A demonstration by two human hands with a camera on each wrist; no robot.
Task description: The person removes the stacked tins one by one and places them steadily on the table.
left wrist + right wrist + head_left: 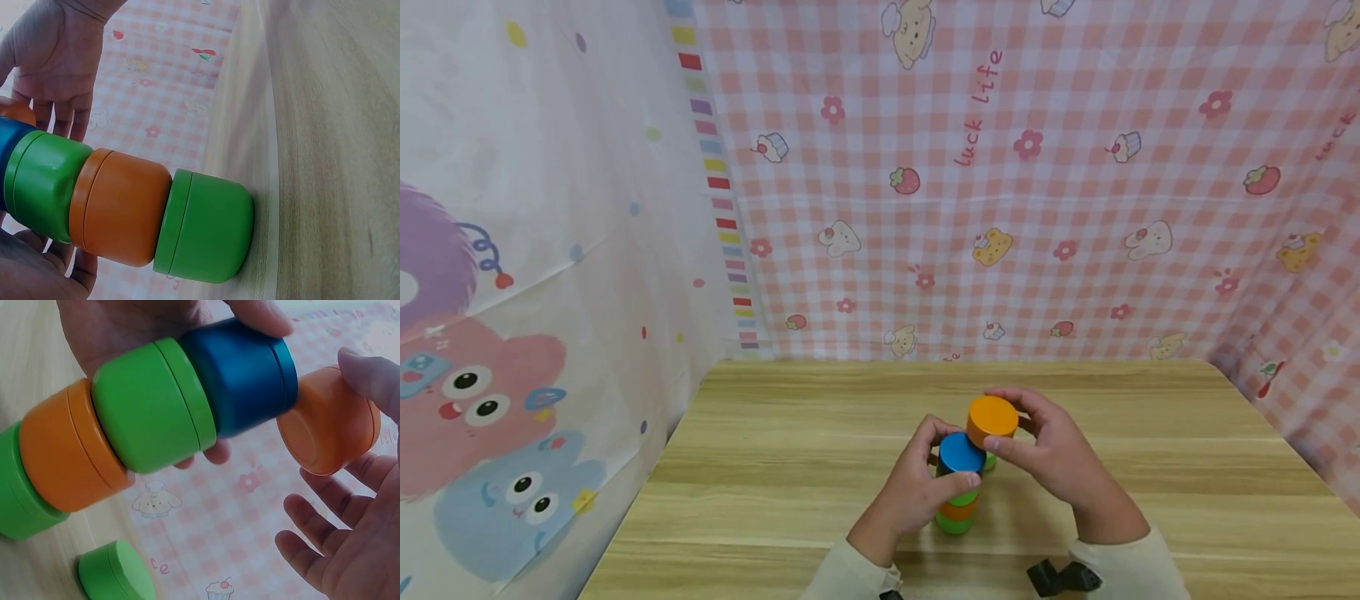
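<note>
A stack of small rounded jars stands on the wooden table [760, 467]: a green jar [209, 228] at the bottom, an orange jar [125, 209], another green jar [150, 406], then a blue jar [962, 452] on top. My left hand [906, 492] grips the stack at the blue jar, thumb on the near side and fingers behind. A second orange jar [992, 418] is pinched by my right hand [1063, 454], thumb against fingers. It sits just above and right of the blue jar, tilted, its lower edge right at the blue lid in the right wrist view.
One more green jar [115, 572] stands on the table behind the stack, mostly hidden by the hands and jars in the head view. A pink checked cloth [865, 208] hangs beyond the table's far edge, and a white printed cloth [625, 292] hangs at the left.
</note>
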